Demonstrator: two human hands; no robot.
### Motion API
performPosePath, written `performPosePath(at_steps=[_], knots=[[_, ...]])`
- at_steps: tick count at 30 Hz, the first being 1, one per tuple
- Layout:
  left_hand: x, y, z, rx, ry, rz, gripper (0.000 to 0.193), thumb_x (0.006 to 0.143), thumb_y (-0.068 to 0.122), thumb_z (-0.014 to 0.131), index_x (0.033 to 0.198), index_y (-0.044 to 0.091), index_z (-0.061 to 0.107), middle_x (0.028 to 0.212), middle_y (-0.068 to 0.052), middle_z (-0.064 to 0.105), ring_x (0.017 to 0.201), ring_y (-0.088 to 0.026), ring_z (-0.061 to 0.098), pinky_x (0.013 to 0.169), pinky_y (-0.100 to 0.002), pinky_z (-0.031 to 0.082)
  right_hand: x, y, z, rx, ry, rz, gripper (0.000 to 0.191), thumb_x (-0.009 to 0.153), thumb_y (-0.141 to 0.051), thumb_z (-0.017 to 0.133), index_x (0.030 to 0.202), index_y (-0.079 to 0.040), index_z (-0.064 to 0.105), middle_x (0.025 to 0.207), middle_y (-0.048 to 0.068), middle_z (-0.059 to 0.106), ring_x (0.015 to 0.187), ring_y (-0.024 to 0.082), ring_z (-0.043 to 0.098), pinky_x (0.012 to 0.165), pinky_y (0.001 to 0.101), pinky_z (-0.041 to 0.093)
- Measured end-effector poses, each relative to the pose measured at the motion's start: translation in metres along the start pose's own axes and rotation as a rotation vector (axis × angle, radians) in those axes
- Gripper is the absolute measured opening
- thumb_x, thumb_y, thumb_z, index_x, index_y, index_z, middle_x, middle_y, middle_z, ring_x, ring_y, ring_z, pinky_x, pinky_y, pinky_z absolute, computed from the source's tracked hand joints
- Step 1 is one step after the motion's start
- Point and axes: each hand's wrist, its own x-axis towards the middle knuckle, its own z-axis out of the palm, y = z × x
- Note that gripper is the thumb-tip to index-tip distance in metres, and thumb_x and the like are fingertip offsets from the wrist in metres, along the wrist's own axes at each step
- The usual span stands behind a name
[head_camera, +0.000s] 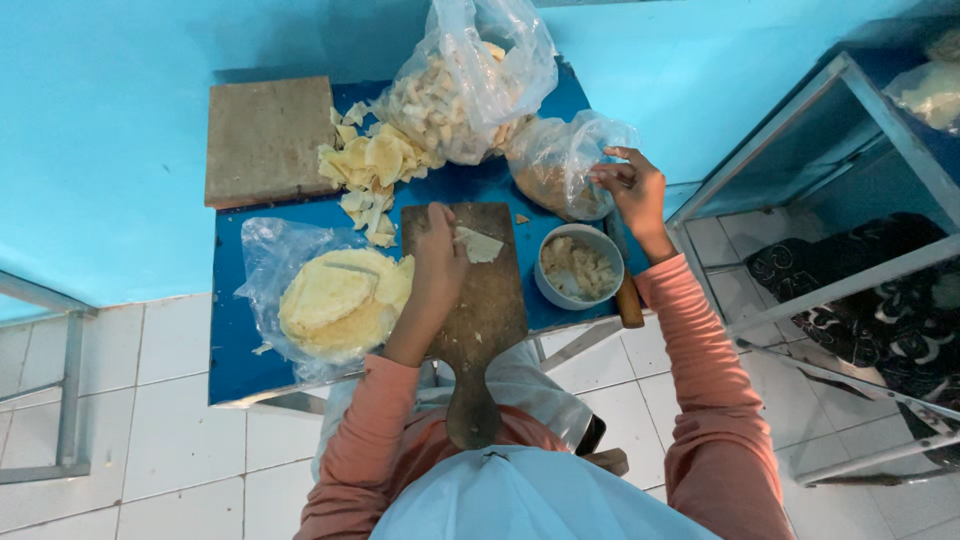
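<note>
My left hand (438, 255) rests on a wooden paddle board (485, 310) and pinches a small pale piece of dough sheet (479, 245) lying on it. My right hand (632, 192) reaches to the clear plastic bag (560, 160) at the back right and grips its edge; brownish filling shows inside. A white bowl (578, 266) of crumbly filling stands between the board and that hand. Both arms wear pink sleeves.
A blue tabletop (240, 360) carries a stack of round dough sheets on plastic (340, 298), loose folded pieces (372, 165), a big bag of pieces (465, 85), a square wooden block (265, 140) and a rolling pin (628, 300). A metal rack (850, 280) stands at right.
</note>
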Motion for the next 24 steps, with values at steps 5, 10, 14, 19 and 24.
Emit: performPosePath(at_steps=[5, 10, 14, 19, 24], knots=[[-0.006, -0.004, -0.006, 0.08, -0.041, 0.021, 0.049, 0.076, -0.009, 0.067, 0.117, 0.0, 0.043, 0.102, -0.032, 0.063, 0.098, -0.055, 0.061, 0.078, -0.058, 0.049, -0.002, 0.003, -0.002, 0.084, -0.015, 0.072, 0.035, 0.098, 0.012, 0.059, 0.133, 0.01, 0.056, 0.107, 0.021, 0.075, 0.095, 0.024, 0.076, 0.084, 0.0326, 0.064], [-0.009, -0.008, -0.005, 0.125, -0.124, -0.055, 0.05, 0.078, -0.004, 0.07, 0.12, 0.0, 0.043, 0.1, -0.033, 0.065, 0.096, -0.054, 0.062, 0.078, -0.059, 0.049, -0.005, 0.005, -0.005, 0.149, -0.021, 0.176, 0.036, 0.096, 0.01, 0.059, 0.132, 0.011, 0.057, 0.104, 0.022, 0.075, 0.091, 0.026, 0.077, 0.081, 0.0338, 0.065], [-0.008, -0.009, 0.0, 0.128, -0.099, 0.027, 0.049, 0.081, -0.006, 0.065, 0.124, -0.002, 0.043, 0.099, -0.033, 0.066, 0.095, -0.053, 0.064, 0.078, -0.06, 0.049, -0.005, 0.004, -0.006, 0.197, 0.025, 0.294, 0.037, 0.095, 0.005, 0.06, 0.132, 0.011, 0.059, 0.102, 0.022, 0.075, 0.086, 0.026, 0.078, 0.078, 0.0338, 0.065], [-0.007, -0.009, 0.001, 0.16, -0.125, -0.025, 0.044, 0.083, -0.003, 0.068, 0.121, -0.001, 0.047, 0.096, -0.032, 0.067, 0.093, -0.053, 0.064, 0.078, -0.06, 0.049, -0.011, 0.003, -0.01, 0.228, 0.114, 0.338, 0.039, 0.095, 0.001, 0.061, 0.132, 0.014, 0.057, 0.1, 0.024, 0.074, 0.085, 0.027, 0.077, 0.079, 0.0338, 0.065], [-0.003, -0.01, 0.003, 0.18, -0.078, 0.063, 0.048, 0.078, -0.005, 0.066, 0.122, -0.001, 0.047, 0.095, -0.03, 0.067, 0.089, -0.052, 0.065, 0.076, -0.058, 0.05, -0.014, 0.003, -0.024, 0.248, 0.224, 0.278, 0.042, 0.095, 0.003, 0.059, 0.133, 0.016, 0.053, 0.101, 0.025, 0.074, 0.083, 0.027, 0.077, 0.078, 0.0341, 0.066]])
